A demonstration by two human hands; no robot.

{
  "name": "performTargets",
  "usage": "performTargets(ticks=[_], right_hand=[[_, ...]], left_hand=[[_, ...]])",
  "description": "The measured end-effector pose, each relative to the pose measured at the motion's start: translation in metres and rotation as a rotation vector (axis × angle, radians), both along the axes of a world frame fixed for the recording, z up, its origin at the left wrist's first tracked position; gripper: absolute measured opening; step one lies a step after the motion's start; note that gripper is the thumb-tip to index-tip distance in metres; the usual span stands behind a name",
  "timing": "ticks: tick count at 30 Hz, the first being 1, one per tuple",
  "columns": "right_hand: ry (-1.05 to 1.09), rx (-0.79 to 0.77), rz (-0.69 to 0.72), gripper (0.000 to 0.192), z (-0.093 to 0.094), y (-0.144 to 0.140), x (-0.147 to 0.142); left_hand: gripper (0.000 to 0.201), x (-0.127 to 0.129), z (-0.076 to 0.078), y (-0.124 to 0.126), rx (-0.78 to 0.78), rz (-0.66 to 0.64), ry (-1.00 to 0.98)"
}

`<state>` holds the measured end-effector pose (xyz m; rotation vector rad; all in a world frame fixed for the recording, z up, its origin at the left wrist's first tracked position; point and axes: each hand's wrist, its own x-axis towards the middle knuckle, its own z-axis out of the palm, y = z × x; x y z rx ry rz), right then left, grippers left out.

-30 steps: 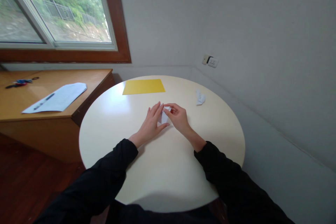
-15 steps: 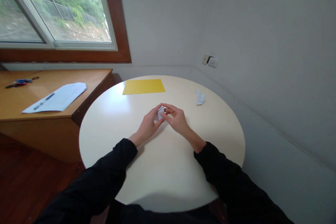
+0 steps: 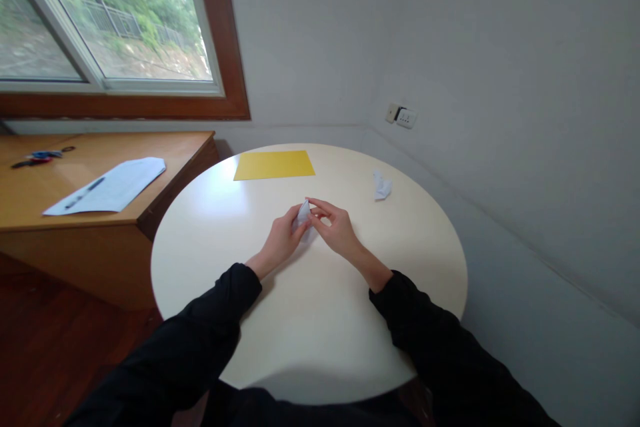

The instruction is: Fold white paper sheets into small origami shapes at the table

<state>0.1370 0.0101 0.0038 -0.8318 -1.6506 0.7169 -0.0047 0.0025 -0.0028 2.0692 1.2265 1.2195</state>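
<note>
Your left hand (image 3: 281,237) and right hand (image 3: 336,227) pinch a small folded white paper piece (image 3: 303,212) just above the round cream desk (image 3: 310,320), nearer you than the yellow paper sheet (image 3: 274,165); mid-fold, the crease seemingly needs pressing next.

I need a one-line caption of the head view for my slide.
Both hands, left and right, pinch a small folded white paper above a round table.

Folded white paper (image 3: 303,213) mostly hidden between both hands, folds too small to tell.
</note>
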Motion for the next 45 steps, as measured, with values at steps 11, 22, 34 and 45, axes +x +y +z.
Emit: performTargets(ticks=[11, 22, 34, 45], right_hand=[[0.007, -0.026, -0.100, 0.024, 0.000, 0.004, 0.004], [-0.164, -0.032, -0.015, 0.025, 0.003, -0.002, 0.005], [-0.280, 0.181, -0.015, 0.003, -0.001, -0.007, -0.002], [-0.279, 0.131, -0.103, 0.009, -0.002, -0.006, -0.005]], left_hand=[[0.023, 0.000, 0.005, 0.006, -0.151, 0.006, -0.292], [0.022, -0.001, 0.009, 0.009, -0.673, -0.126, -0.958], [0.027, -0.002, 0.008, 0.010, -0.831, -0.200, -0.959], [0.033, 0.002, 0.012, 0.004, -0.871, -0.363, -1.064]])
